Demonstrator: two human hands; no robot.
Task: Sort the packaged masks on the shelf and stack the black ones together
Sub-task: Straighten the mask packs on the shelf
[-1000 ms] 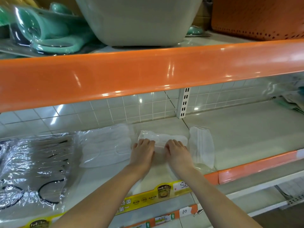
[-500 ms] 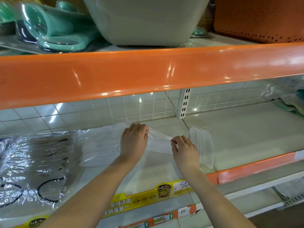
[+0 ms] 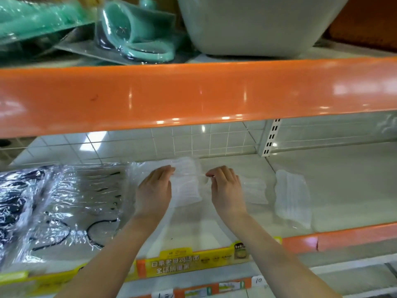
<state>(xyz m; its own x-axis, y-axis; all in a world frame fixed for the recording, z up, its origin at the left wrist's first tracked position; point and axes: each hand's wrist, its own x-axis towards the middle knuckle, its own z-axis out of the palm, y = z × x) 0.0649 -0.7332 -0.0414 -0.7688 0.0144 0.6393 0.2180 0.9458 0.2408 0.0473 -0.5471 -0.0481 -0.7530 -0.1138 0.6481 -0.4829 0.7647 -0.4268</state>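
Both hands have moved left since a moment ago, and the white mask pack point(image 3: 186, 181) they hold now stands the tall way, not lying sideways. The left hand point(image 3: 155, 191) pinches its left edge with curled fingers. The right hand point(image 3: 225, 188) pinches its right edge at the top corner. The pack's long side runs from the front of the shelf point(image 3: 343, 175) toward the back wall. It sits over the pile of white packs in the middle of the shelf.

2 more white mask packs lie to the right. 1 point(image 3: 254, 191) is just beside the right hand. The other point(image 3: 293, 198) lies farther right, near the orange shelf edge, also pointing front to back.

To the left is the crinkly clear stack of black mask packs point(image 3: 64, 203), with black ear loops showing. It lies just beside the left hand.

A fat orange bar point(image 3: 193, 93) hangs over the shelf and hides part of the tiled back wall. Above it are green things in plastic point(image 3: 137, 33) and a big grey tub point(image 3: 257, 24). A yellow label point(image 3: 189, 262) runs along the front edge.
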